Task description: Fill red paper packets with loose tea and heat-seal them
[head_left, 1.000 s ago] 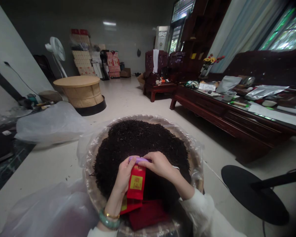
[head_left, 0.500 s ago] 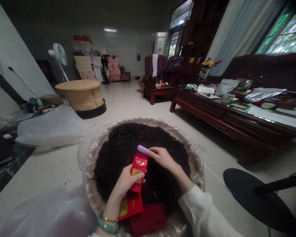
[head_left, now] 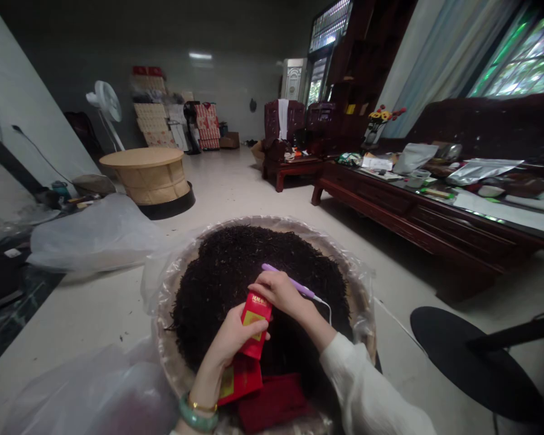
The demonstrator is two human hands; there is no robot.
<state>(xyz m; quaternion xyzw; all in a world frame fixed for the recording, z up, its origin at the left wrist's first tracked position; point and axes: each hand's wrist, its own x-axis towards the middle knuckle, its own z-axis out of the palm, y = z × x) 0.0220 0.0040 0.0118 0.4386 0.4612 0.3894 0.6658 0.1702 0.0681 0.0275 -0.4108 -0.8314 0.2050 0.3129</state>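
My left hand (head_left: 236, 329) is closed around a small red packet (head_left: 255, 326) with a yellow label and gold lettering, its thumb across the front. My right hand (head_left: 278, 293) pinches the packet's top edge. Behind the right hand's knuckles runs a slim purple stick-shaped tool (head_left: 303, 287) with a white cord; whether the hand still grips it cannot be made out. Beneath the packet is a wide basket (head_left: 163, 338) lined with clear plastic and heaped with dark, dry, twisted leaves (head_left: 254, 248). Another red packet (head_left: 245, 380) and a dark red cloth-like piece (head_left: 276, 403) lie at its near side.
Clear plastic bags (head_left: 90, 235) lie on the floor to the left. A round wooden-topped drum table (head_left: 142, 157) and a white fan (head_left: 106, 101) stand beyond. To the right are a long, cluttered dark wooden table (head_left: 390, 202) and a black round base (head_left: 471, 362).
My right hand has moved a little left and down onto the packet's top. The purple tool has swung from the packet's upper edge to behind the hand, and its cord now shows.
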